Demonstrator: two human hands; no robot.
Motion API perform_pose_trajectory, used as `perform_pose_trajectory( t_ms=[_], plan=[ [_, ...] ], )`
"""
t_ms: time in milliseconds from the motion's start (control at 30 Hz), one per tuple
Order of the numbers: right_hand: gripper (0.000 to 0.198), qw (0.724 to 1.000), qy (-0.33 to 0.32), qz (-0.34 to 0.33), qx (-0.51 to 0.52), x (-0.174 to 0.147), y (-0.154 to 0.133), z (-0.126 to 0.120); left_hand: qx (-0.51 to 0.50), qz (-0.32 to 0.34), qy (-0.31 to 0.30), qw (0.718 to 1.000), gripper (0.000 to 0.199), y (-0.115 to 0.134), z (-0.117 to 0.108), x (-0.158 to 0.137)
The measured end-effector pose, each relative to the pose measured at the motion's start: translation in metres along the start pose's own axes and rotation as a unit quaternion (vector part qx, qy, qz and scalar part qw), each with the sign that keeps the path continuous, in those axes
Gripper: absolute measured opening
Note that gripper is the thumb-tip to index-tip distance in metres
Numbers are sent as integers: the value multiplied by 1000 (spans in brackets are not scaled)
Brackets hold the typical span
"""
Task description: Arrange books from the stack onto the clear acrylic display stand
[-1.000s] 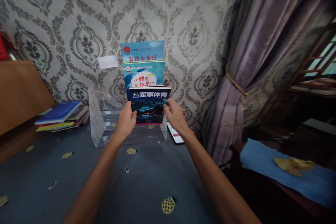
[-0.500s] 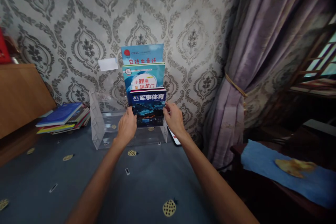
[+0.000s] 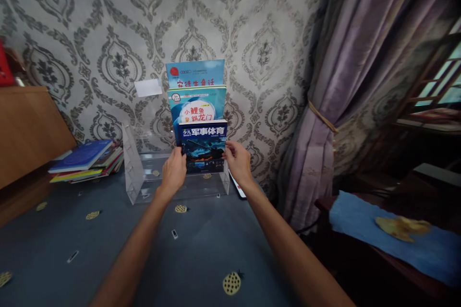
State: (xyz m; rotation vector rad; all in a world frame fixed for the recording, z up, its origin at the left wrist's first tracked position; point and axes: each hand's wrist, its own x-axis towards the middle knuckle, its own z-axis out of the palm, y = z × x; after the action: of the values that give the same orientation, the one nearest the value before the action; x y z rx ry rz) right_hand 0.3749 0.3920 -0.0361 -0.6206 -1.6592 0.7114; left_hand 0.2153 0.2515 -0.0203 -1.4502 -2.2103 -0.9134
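Observation:
A dark blue book (image 3: 203, 148) with white lettering stands upright in a clear tiered rack (image 3: 131, 168). My left hand (image 3: 174, 170) grips its left edge, fingers closed. On the opposite edge, my right hand (image 3: 237, 160) pinches the same book between thumb and fingers. Behind it rises a turquoise book (image 3: 198, 100) with red lettering on a white patch. A light blue book (image 3: 196, 71) stands tallest at the back of the rack. Parts of both rear books are hidden by the ones in front.
Left of the rack lies a stack of books (image 3: 84, 156), beside a wooden cabinet (image 3: 32, 129). A phone (image 3: 238, 187) rests right of the rack. A purple curtain (image 3: 317, 153) hangs at right, near a blue cloth (image 3: 360, 220). White paper (image 3: 148, 87) is on the wall.
The dark blue book has shifted very slightly, and the reddish edge showing behind its top is gone from view. Both hands keep their hold in nearly the same place.

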Motion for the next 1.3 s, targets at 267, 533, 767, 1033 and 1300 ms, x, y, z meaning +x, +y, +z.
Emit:
perform_pose_trajectory(
  t_ms=[267, 533, 767, 1033, 1300],
  plan=[
    [26, 998, 36, -4, -46, -1, 3, 1, 20, -1, 13, 1000, 16, 1, 2, 0],
    [26, 994, 48, -28, -95, -1, -4, -2, 26, 0, 3, 1000, 17, 2, 0, -1],
    [25, 995, 47, -18, -81, -3, -8, 0, 30, 12, -5, 999, 15, 2, -2, 1],
    [23, 998, 40, 1, -40, -1, -4, 5, 30, 19, 4, 999, 11, -2, 1, 2],
    [16, 997, 58, 18, -36, 0, -4, 8, 25, 21, 12, 999, 10, -3, 3, 2]
  ],
)
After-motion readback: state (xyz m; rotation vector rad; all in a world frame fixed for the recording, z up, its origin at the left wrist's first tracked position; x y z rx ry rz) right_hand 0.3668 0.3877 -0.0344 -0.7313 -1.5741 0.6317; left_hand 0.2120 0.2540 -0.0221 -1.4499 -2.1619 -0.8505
